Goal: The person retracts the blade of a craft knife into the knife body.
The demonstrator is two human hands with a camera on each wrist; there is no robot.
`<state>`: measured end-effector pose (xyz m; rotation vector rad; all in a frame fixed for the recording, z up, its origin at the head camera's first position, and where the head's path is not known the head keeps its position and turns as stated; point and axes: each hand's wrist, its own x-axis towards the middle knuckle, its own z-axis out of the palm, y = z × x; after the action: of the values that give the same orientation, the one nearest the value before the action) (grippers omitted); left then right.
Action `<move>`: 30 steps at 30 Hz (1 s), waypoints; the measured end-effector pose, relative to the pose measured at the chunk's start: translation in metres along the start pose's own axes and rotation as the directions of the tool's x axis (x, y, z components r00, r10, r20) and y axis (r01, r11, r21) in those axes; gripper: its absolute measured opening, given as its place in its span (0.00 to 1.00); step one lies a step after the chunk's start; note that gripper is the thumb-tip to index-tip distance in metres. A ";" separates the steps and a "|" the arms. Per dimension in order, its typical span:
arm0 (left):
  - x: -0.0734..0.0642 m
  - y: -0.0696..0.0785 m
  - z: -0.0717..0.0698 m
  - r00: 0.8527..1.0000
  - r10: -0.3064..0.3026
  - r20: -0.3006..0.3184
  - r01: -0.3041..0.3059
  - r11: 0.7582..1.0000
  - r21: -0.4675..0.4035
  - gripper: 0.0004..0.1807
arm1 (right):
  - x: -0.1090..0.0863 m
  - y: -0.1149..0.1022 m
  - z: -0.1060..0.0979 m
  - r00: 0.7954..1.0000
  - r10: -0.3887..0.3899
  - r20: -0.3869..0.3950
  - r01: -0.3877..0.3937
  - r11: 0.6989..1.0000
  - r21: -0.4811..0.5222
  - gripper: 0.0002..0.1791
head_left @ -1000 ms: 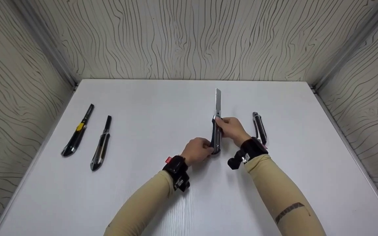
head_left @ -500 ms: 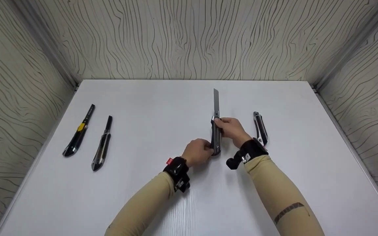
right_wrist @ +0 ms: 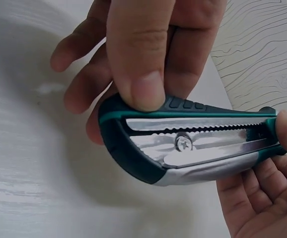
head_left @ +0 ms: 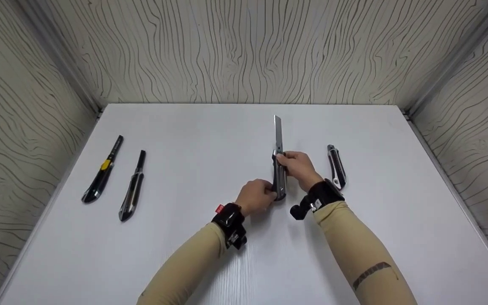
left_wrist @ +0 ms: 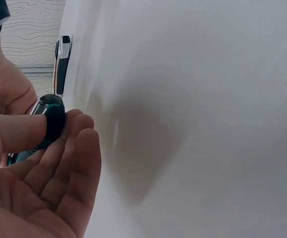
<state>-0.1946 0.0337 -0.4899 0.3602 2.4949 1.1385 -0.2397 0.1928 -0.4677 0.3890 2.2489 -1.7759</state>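
A utility knife (head_left: 280, 182) with a dark green and silver handle is held off the table between both hands. Its long blade (head_left: 278, 132) extends from the handle and points toward the back wall. My left hand (head_left: 256, 197) pinches the rear end of the handle between thumb and fingers. Near the front of the handle, my right hand (head_left: 301, 167) grips it, with the thumb on the slider. In the right wrist view, the handle (right_wrist: 210, 166) shows a toothed slot and a screw. The left wrist view catches the handle's butt (left_wrist: 56, 119) under the left thumb.
Two dark utility knives lie at the left: one with a yellow slider (head_left: 100, 178), the other with a silver-trimmed handle (head_left: 132, 190). Another knife (head_left: 337, 167) lies right of my right hand. The white table (head_left: 201, 140) meets wood-grain panels (head_left: 235, 51) at the back and sides.
The blade's tip has swung slightly to the left. Both hands keep their hold on the utility knife and have hardly moved.
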 end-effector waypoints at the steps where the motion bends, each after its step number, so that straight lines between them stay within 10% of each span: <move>1: 0.000 0.000 0.000 1.000 0.000 0.000 0.000 1.000 0.001 0.13 | 0.000 0.000 0.000 1.000 0.000 0.000 0.000 1.000 0.000 0.17; 30: -0.002 -0.003 -0.001 0.998 0.037 -0.044 -0.034 0.998 0.055 0.11 | 0.000 0.000 0.005 1.000 -0.015 0.009 0.015 1.000 -0.005 0.16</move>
<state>-0.1932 0.0303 -0.4917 0.3998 2.5716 1.1063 -0.2397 0.1882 -0.4691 0.3628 2.2561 -1.7751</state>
